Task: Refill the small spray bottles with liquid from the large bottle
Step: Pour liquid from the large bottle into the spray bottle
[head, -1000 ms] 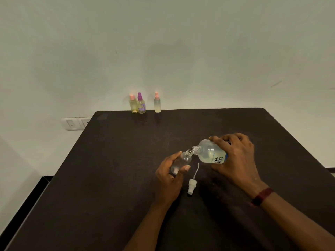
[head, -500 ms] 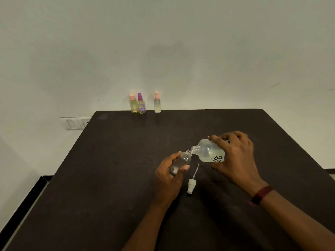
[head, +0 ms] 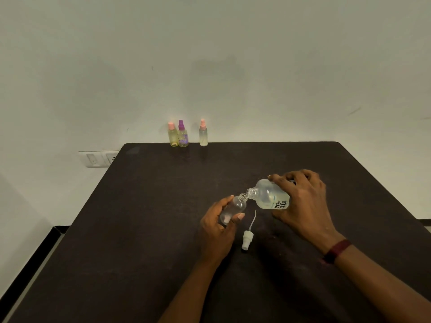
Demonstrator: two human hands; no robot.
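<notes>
Near the table's (head: 144, 229) middle, the right hand (head: 303, 206) grips the large bottle (head: 270, 195), tipped so its neck meets the mouth of the small bottle (head: 234, 207) clasped in the left hand (head: 217, 231). To pour well, keep the mouths touching and tilt slowly, since the opening is narrow. Beside the left hand lies the loose sprayer (head: 247, 240); three capped bottles (head: 182, 136) stand well apart at the far edge.
</notes>
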